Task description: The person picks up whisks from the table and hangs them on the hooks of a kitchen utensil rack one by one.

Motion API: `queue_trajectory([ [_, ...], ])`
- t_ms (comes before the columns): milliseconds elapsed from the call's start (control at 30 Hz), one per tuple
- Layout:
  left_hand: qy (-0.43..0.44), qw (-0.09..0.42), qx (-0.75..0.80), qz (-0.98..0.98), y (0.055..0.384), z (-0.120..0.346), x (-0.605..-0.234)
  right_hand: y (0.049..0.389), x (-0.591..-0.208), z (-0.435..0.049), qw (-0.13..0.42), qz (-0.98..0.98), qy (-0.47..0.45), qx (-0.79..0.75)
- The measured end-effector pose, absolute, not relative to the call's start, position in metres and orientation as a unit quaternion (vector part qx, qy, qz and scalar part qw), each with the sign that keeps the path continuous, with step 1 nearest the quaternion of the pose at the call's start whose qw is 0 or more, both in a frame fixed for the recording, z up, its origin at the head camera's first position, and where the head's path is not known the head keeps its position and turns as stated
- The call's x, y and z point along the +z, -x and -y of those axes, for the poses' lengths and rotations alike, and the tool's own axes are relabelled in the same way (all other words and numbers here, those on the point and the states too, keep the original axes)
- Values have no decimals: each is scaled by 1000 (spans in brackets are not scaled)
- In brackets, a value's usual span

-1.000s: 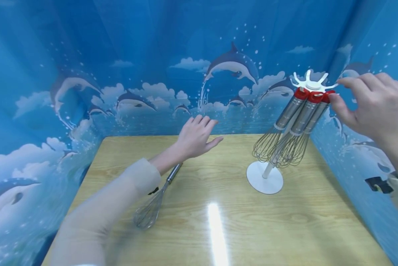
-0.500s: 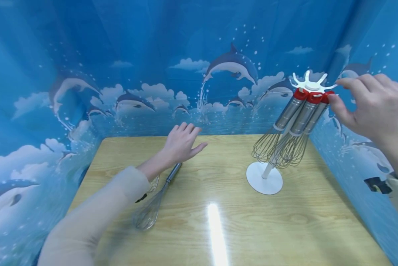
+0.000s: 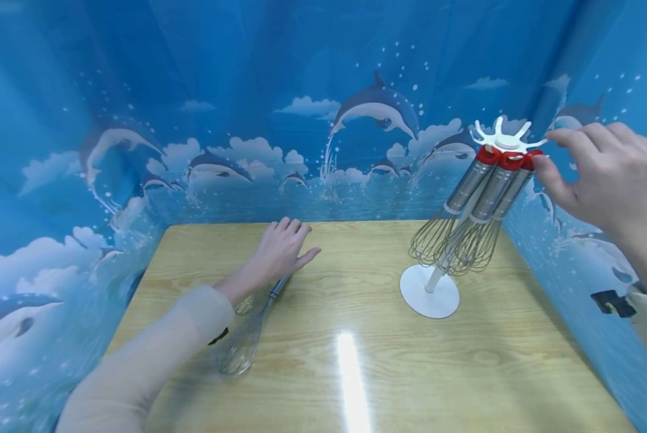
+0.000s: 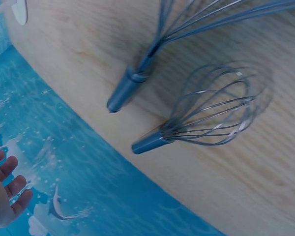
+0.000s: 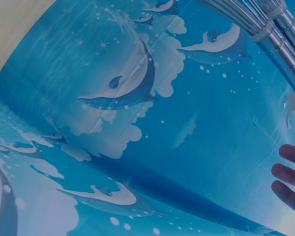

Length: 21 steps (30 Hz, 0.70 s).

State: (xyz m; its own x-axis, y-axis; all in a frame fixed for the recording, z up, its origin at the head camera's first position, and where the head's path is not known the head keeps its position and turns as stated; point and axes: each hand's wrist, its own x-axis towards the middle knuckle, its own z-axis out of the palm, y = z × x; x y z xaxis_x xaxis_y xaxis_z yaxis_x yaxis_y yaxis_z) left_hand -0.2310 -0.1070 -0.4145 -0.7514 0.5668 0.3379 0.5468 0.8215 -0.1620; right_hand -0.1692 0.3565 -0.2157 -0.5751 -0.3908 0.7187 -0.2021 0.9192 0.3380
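On the right of the head view, several whisks (image 3: pixel 487 191) with red-topped steel handles hang wires-down from a white hook stand (image 3: pixel 430 300). My right hand (image 3: pixel 623 177) is at the stand's top, thumb and index finger pinching the end of a hook arm, the thumb against a red handle top. My left hand (image 3: pixel 276 255) hovers over the table with fingers extended, holding nothing. Beneath it lies a long whisk (image 3: pixel 243 347), its handle end partly covered. Beside that lies a smaller whisk (image 4: pixel 206 120), mostly behind my wrist in the head view.
A wooden table (image 3: pixel 388 373) carries everything, with a bright light streak reflected in its front middle. Blue dolphin-print curtains (image 3: pixel 237 72) enclose its back and sides. Several white hooks (image 3: pixel 499 129) at the stand's top hold no whisk.
My left hand has drifted left and down, toward the table, covering the long whisk's handle end; the small whisk has come partly into view. My right hand stays at the stand.
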Motion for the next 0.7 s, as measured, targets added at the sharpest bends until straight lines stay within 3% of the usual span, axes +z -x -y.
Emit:
queue_trajectory([
  [433,277,139,33,950,226,128,-445,170,-216,-357,434,876,-179,-115],
  [700,269,144,32,952,226,137,-457,171,-216,-357,439,872,-183,-114],
])
